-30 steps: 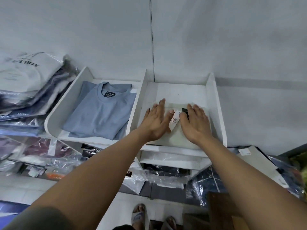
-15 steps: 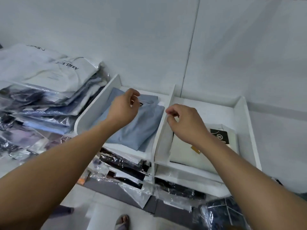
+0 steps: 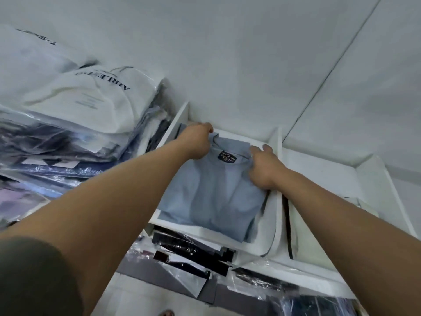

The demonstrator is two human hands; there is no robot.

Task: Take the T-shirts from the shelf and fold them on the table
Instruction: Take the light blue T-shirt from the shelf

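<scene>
Folded light-blue T-shirt (image 3: 211,197) lay in left compartment of white shelf (image 3: 276,156), dark neck label facing up. Left hand (image 3: 196,142) gripped collar edge at shirt's left shoulder, fingers curled into fabric. Right hand (image 3: 264,167) gripped right shoulder beside divider, fabric bunched under fingers. Bagged garments (image 3: 75,110) stacked left of shelf.

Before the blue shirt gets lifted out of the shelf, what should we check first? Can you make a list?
1. Left hand grips the blue shirt at its collar end: ok.
2. Right hand grips the shirt's other shoulder: ok.
3. Nothing lies on top of the shirt: ok.
4. Shirt clear of the shelf divider: ok.
5. More shirts underneath it: cannot tell.
6. Table ready for folding: cannot tell, not in view.
</scene>
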